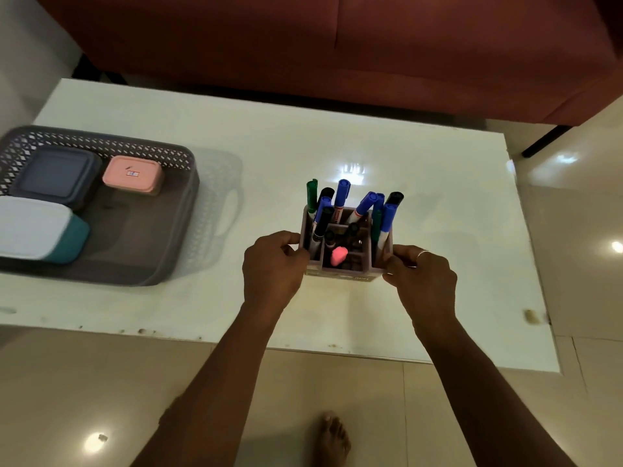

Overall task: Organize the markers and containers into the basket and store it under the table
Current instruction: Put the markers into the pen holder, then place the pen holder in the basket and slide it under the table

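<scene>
Left hand (273,264) clamps the left wall of the marker organizer (347,246), fingers curled onto its edge. Right hand (421,276), ring on one finger, grips the right wall the same way. Both hands closed on it, one each side. Can't tell whether the organizer is lifted or resting on the white table (303,143).

Organizer is a divided holder, full: blue, black and green markers (342,193) upright in the back and side compartments, a pink eraser-like piece (338,256) in a front one. It sits mid-table, well apart from the grey basket (175,210) at the table's left end.

Basket already holds three lidded containers: dark blue one (55,175), pink one (133,175), white-lidded teal one (37,227). Its right half is bare.

Progress judgement: containers done, markers gathered. Left: move the organizer into the basket's free space, then carry the basket under the table. Roughly past halfway.
</scene>
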